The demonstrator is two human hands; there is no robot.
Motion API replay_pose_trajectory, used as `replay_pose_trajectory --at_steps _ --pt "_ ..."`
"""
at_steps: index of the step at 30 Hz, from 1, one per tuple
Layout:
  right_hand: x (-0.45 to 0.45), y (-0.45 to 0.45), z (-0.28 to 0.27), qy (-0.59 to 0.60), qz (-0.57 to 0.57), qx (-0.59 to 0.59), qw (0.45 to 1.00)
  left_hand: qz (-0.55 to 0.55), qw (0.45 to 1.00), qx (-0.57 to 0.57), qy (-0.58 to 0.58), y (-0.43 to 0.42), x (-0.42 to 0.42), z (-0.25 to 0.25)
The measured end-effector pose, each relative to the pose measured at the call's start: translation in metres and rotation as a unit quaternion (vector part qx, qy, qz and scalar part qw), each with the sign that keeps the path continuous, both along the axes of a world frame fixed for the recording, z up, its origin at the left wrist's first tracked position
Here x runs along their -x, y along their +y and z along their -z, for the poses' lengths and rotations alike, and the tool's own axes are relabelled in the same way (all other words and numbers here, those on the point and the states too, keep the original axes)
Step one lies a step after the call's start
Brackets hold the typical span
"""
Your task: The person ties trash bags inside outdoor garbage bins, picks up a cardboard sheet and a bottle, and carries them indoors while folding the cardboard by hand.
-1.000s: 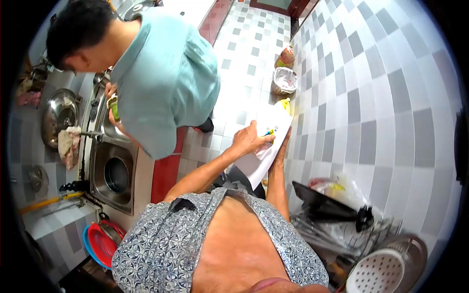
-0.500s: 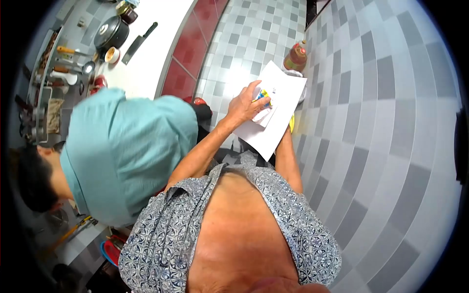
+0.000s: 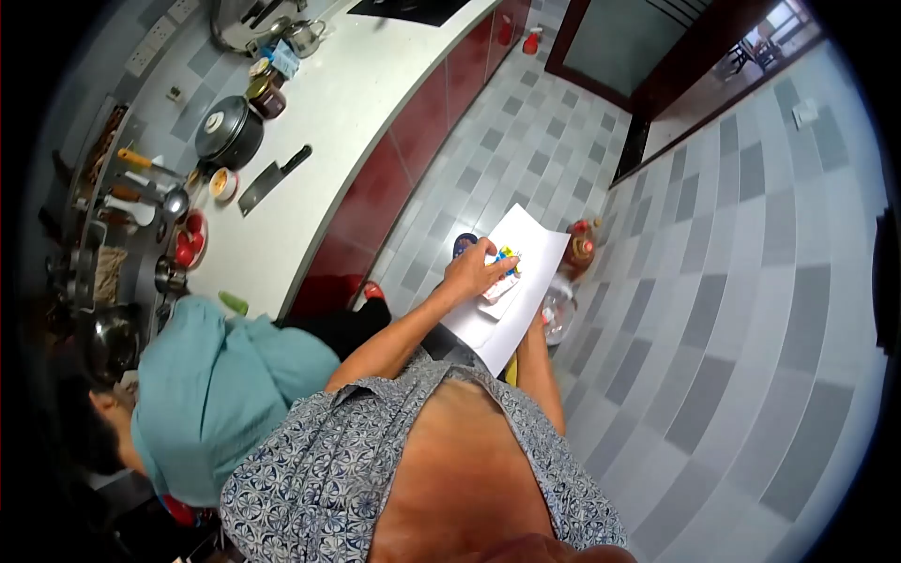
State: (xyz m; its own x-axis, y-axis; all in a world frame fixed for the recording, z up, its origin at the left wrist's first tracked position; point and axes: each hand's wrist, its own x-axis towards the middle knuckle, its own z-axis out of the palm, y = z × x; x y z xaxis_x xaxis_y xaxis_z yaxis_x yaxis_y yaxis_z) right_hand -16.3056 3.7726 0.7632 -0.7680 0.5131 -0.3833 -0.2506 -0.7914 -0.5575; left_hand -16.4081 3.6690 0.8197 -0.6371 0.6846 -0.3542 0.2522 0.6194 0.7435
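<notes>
My left hand (image 3: 472,274) is closed, thumb and fingers around a small white packet (image 3: 507,263) with yellow and blue print. The packet is over a large folded sheet of white paper (image 3: 535,253), held out in front of my body. On the far side, my right hand (image 3: 537,330) grips the sheet from beneath, and most of its fingers are hidden behind the paper. A bit of something yellow (image 3: 511,370) shows under the sheet's lower edge beside my right wrist; its kind cannot be made out.
A person in a teal shirt (image 3: 202,403) bends at the left by the white counter (image 3: 347,103). On it lie a cleaver (image 3: 272,180), a black pot (image 3: 230,134), jars and red tomatoes (image 3: 190,241). Bottles (image 3: 580,246) stand by the tiled wall; a doorway (image 3: 694,94) opens ahead.
The view has swung up and ahead, so the doorway and more counter show. The paper and both hands sit lower in the view, with my left hand still on the packet.
</notes>
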Motion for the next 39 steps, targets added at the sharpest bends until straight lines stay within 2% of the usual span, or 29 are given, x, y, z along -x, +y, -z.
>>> replay_pose_trajectory --at_steps 2,5,9,13,15,16,19,21,26,29,30,33,39 --pt "0.023 0.034 0.017 -0.005 -0.006 0.002 1.0 -0.006 1.0 0.009 -0.018 0.045 0.025 0.011" --pt "0.07 0.104 0.027 -0.012 -0.012 0.009 1.0 0.027 0.996 0.056 0.059 0.13 0.074 0.029" --pt "0.116 0.179 0.033 -0.027 0.0 0.036 0.999 0.091 0.993 0.046 0.052 0.199 0.129 0.014" --pt "0.145 0.245 0.001 -0.056 0.038 0.071 0.995 0.087 0.995 0.043 0.032 0.283 0.183 0.002" --pt "0.153 0.268 -0.002 -0.023 0.046 0.087 0.995 0.086 0.995 0.036 0.033 0.324 0.209 -0.012" --pt "0.157 0.262 0.016 0.03 0.053 0.111 0.992 0.103 0.993 0.046 0.035 0.329 0.223 -0.011" --pt "0.186 0.326 0.054 0.062 -0.014 0.044 0.997 0.078 0.996 0.019 0.039 0.386 0.259 -0.015" --pt "0.224 0.369 0.038 -0.055 0.008 -0.04 0.998 0.081 0.995 0.029 0.059 0.427 0.288 -0.031" --pt "0.355 0.513 -0.024 -0.039 0.011 -0.079 0.996 0.049 0.989 -0.051 0.13 0.566 0.395 -0.039" --pt "0.414 0.597 -0.047 -0.057 0.013 -0.114 0.992 0.045 0.992 -0.04 0.112 0.648 0.451 -0.067" --pt "0.449 0.628 -0.078 -0.077 0.007 -0.123 0.989 0.037 0.994 -0.04 0.091 0.677 0.486 -0.092" --pt "0.508 0.702 -0.107 -0.095 0.021 -0.125 0.987 0.059 0.995 -0.039 0.075 0.757 0.549 -0.119" --pt "0.554 0.836 -0.15 -0.129 0.047 -0.112 0.984 0.095 0.994 -0.059 0.014 0.903 0.6 -0.153"
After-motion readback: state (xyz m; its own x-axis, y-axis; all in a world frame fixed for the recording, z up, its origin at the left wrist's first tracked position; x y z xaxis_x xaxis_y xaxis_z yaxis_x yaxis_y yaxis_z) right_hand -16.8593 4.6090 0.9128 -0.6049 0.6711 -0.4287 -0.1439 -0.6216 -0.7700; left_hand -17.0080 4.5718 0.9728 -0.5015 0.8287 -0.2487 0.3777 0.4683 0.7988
